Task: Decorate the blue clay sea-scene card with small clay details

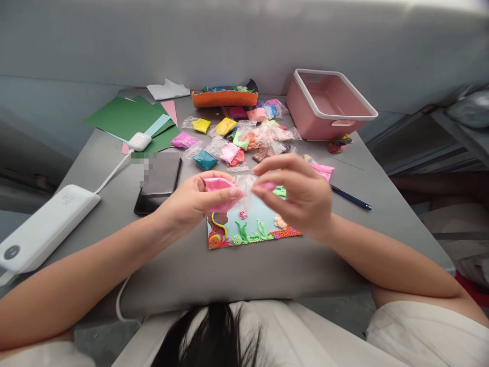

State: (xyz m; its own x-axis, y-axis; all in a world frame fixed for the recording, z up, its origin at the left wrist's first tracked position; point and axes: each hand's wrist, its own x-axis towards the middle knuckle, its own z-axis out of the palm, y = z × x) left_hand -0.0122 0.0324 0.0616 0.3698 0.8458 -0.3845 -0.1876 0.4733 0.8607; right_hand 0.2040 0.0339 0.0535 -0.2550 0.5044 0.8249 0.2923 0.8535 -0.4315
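My left hand (200,192) is closed around a small clear bag of pink modelling clay (217,194), thumb pressed on its front. The bag's clear end (245,187) points toward my right hand (296,191), whose fingers are pinched at it and slightly blurred. A bit of pink clay (269,186) shows between those fingers. Beneath both hands lies a light-blue picture board (229,224) decorated with clay seaweed (261,230), a coral-like orange strip (286,232) and a small pink figure (243,215). My hands hide its upper part.
Several clay packets (206,160) are heaped beyond my hands. A pink basket (324,112) stands at back right, an orange case (224,99) at the back. Leftward are green paper sheets (126,120), a white earbud case (139,141), a phone (160,183) and a power bank (53,224). A pen (351,198) lies right.
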